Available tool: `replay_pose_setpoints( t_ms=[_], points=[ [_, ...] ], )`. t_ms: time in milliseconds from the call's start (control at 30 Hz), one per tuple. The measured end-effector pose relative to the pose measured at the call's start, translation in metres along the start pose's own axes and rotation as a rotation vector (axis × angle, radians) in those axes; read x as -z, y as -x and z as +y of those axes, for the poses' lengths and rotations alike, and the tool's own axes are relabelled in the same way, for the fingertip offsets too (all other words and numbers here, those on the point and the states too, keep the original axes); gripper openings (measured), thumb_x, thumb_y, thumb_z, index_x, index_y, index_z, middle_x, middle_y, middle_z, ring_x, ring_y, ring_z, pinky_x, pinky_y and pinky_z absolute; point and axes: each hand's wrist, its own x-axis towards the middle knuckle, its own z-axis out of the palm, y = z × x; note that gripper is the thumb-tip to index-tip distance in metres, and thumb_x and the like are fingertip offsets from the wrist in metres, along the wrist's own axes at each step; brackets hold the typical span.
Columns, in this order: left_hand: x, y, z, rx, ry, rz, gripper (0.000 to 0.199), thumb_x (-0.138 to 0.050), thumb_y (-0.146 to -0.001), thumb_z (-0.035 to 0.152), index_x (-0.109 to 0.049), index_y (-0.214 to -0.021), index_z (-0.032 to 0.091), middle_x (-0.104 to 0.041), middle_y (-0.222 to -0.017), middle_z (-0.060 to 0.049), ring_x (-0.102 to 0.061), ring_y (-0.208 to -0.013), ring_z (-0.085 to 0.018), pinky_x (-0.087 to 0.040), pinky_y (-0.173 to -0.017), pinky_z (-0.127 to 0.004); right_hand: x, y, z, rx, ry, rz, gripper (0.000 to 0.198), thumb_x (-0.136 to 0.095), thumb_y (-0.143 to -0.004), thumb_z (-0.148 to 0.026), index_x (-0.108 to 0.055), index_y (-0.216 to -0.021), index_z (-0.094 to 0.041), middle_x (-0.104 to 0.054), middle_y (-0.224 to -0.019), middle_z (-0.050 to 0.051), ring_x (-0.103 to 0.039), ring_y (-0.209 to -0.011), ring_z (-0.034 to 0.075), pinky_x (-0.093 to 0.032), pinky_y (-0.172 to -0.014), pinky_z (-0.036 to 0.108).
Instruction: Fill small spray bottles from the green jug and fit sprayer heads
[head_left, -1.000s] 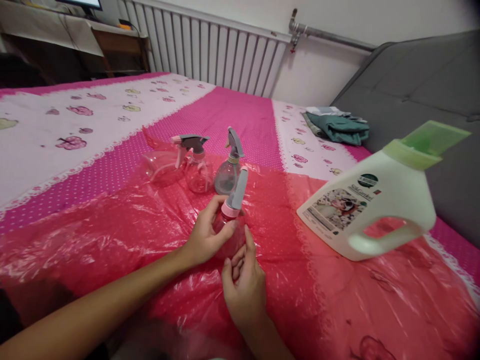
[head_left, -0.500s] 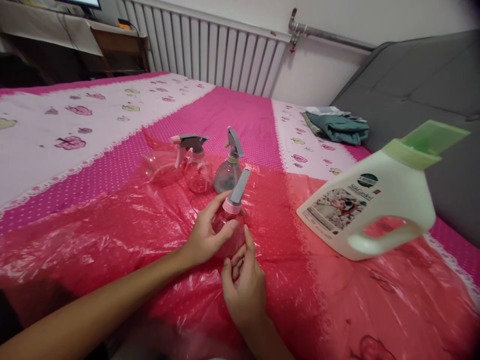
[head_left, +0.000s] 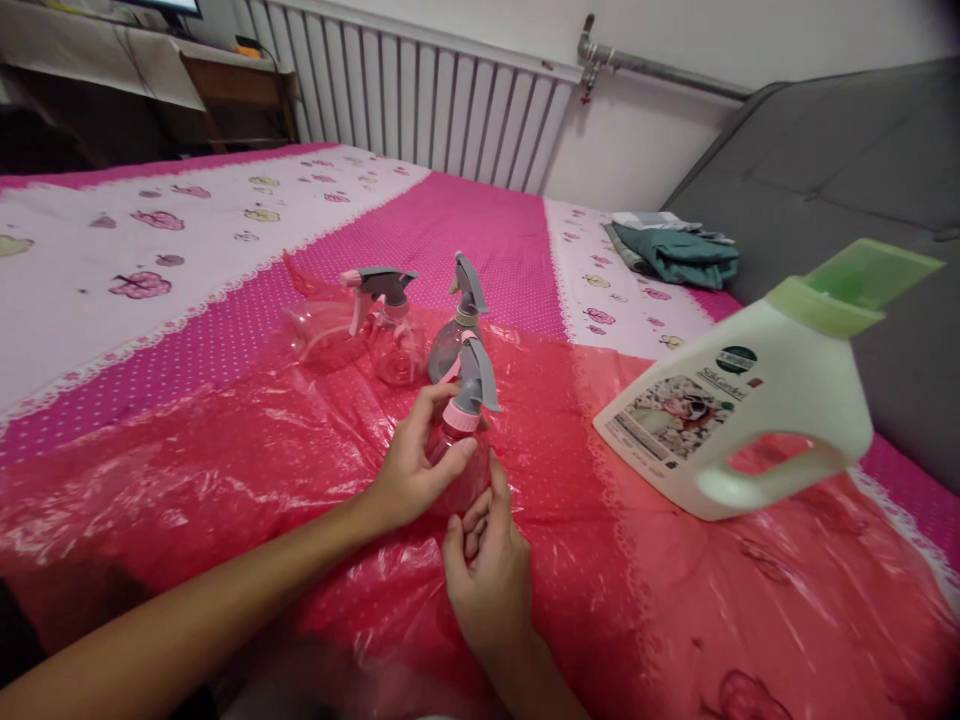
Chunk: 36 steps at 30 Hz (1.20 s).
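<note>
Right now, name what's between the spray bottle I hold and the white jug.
In the head view: part of the right hand against the spray bottle, then red plastic sheet over the bedspread, to the jug.

Blurred "SilkGarden" (head_left: 724,384) on white jug (head_left: 787,390)

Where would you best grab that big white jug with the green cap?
Probably by the handle of the white jug, coming from the picture's lower right: the loop lies along that side, and its opening shows the red sheet through it, so fingers could likely pass through.
</note>
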Motion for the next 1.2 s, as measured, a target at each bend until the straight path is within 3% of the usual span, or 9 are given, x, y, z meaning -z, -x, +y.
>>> replay_pose_setpoints(
  t_ms=[200,600,933,1200],
  points=[
    [-0.001,0.001,0.000,-0.053,0.006,0.034,0.040,-0.070,-0.099,0.026,-0.050,-0.133,0.029,-0.065,-0.121,-0.005,-0.072,-0.102,-0.019,-0.058,-0.092,-0.036,0.000,0.000,0.001,0.023,0.000,-0.005,0.078,-0.050,-0.093,-0.017,-0.032,-0.169,-0.019,-0.064,-0.075,-0.005,-0.060,-0.055,0.012,-0.050,-0.054,0.026],
    [-0.003,0.003,-0.003,-0.115,0.028,0.004,0.042,-0.066,-0.103,0.023,-0.043,-0.137,0.031,-0.066,-0.130,-0.006,-0.074,-0.111,-0.020,-0.058,-0.097,-0.039,0.001,0.001,0.002,0.014,0.015,-0.011,0.077,-0.050,-0.094,-0.017,-0.032,-0.169,-0.018,-0.065,-0.075,-0.005,-0.058,-0.053,0.012,-0.048,-0.051,0.025],
    [0.000,0.006,-0.017,-0.238,-0.042,0.012,0.052,-0.064,-0.102,0.015,-0.041,-0.145,0.033,-0.059,-0.137,-0.008,-0.066,-0.127,-0.024,-0.059,-0.097,-0.041,-0.001,0.001,0.002,0.033,0.019,-0.006,0.073,-0.050,-0.095,-0.017,-0.033,-0.166,-0.016,-0.064,-0.074,-0.006,-0.057,-0.051,0.012,-0.047,-0.049,0.023],
    [-0.001,0.006,-0.019,-0.343,-0.102,0.039,0.054,-0.061,-0.102,0.010,-0.047,-0.148,0.033,-0.060,-0.130,-0.006,-0.069,-0.119,-0.021,-0.059,-0.097,-0.040,-0.001,0.001,0.003,0.035,0.028,0.001,0.076,-0.050,-0.094,-0.017,-0.031,-0.168,-0.018,-0.064,-0.073,-0.005,-0.058,-0.051,0.012,-0.046,-0.048,0.023]
  ],
)
